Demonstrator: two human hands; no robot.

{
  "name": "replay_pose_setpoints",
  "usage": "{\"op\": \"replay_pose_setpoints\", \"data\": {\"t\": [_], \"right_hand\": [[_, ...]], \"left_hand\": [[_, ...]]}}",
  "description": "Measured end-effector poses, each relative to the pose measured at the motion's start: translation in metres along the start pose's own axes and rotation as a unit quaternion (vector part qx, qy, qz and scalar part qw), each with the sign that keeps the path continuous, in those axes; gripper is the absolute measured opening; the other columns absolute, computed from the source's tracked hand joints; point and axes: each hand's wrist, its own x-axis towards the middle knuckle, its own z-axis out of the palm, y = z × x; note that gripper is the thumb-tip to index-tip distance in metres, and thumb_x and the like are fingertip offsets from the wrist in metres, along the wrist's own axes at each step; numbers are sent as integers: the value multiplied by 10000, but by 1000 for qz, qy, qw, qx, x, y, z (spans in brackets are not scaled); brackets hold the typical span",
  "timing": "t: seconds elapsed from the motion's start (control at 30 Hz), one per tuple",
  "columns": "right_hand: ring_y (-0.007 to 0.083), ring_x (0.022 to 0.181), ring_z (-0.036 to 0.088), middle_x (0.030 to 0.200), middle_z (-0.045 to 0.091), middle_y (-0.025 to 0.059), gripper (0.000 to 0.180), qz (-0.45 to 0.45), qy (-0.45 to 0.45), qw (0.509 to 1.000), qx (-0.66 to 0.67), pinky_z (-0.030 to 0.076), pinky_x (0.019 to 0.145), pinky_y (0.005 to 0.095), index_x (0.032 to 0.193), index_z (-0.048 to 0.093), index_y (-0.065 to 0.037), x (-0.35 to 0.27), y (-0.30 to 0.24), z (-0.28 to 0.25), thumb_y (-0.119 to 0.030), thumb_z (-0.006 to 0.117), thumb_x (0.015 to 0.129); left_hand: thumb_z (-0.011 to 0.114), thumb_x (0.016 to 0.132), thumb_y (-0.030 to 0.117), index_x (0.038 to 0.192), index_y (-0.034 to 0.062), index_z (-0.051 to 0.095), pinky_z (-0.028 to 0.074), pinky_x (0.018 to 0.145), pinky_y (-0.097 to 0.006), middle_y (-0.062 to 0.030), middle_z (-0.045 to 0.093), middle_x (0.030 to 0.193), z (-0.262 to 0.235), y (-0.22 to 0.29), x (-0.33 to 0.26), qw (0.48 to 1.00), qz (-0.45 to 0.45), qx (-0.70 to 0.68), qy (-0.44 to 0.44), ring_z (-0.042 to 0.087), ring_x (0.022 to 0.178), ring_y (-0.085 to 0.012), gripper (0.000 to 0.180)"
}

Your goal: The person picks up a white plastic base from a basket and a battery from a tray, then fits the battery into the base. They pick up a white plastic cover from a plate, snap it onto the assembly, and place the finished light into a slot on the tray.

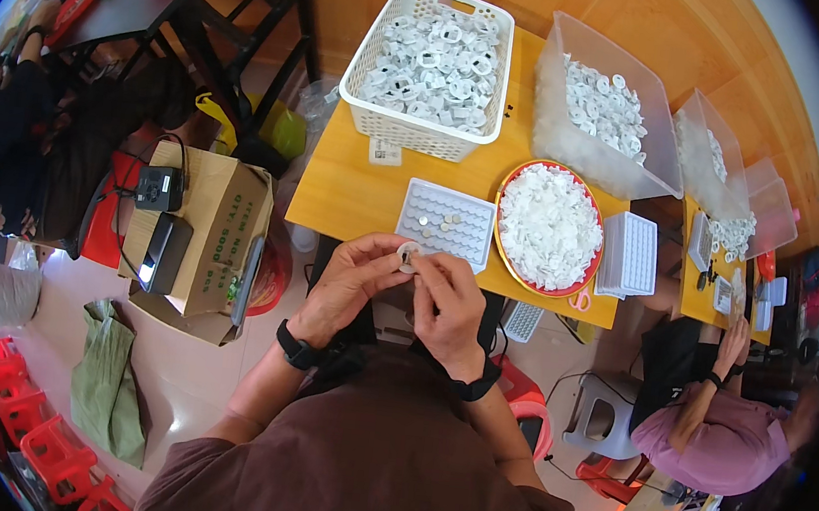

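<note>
Just over the front edge of the table, my left hand [355,282] pinches a small round white plastic piece [407,254]. The fingertips of my right hand [451,312] meet on the same piece, partly covering it. Whether the right fingers also hold something tiny cannot be made out. Directly beyond my hands lies a white ridged plastic tray [472,234] with several small silver discs [448,222] on it. To its right, a round red-and-yellow-rimmed tray [498,227] is heaped with small white plastic parts [550,225].
A white basket [412,133] of white round parts stands at the back, beside a clear bin [569,158] of similar ones. Stacked white trays [629,254] and pink scissors [581,299] sit at right. A cardboard box [202,234] is at left. A co-worker [710,437] sits at right.
</note>
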Motion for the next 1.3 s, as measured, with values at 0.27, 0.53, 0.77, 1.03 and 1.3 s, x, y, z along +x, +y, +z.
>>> {"op": "replay_pose_setpoints", "data": {"t": [0.27,0.53,0.77,1.03,1.3], "right_hand": [[288,708,566,787,554,131,141,180,21,982,-42,455,615,337,889,630,-10,22,63,-14,15,589,756],[294,769,550,765,542,121,105,118,-64,983,-122,449,671,370,842,634,-13,33,75,0,-9,609,740],[290,696,558,756,545,138,84,122,-32,990,-62,454,628,350,816,587,7,33,72,-2,40,590,739],[196,660,587,782,592,118,116,124,-4,989,81,458,586,268,843,595,16,22,10,-5,64,611,739],[265,695,576,770,577,114,163,35,12,999,26,468,595,317,833,605,-10,17,3,2,66,633,692]], "left_hand": [[586,847,77,1086,8,569,525,807,-296,-103,615,1011,-10,-1,-2,1000,-16,0,3,623,902,-216,249],[584,851,88,1085,9,569,529,795,-285,-95,614,1003,-11,-1,-3,1000,-18,-3,9,623,894,-195,248],[586,850,93,1100,8,559,532,783,-276,-89,612,1005,-14,-3,-1,1000,-21,-3,12,622,893,-183,265],[589,845,86,1092,13,563,529,789,-273,-88,610,1016,-10,0,1,999,-38,1,9,613,910,-168,259],[579,845,58,1088,10,563,526,803,-272,-84,602,1025,-7,-1,0,1000,-21,-4,-1,602,924,-153,249]]}}
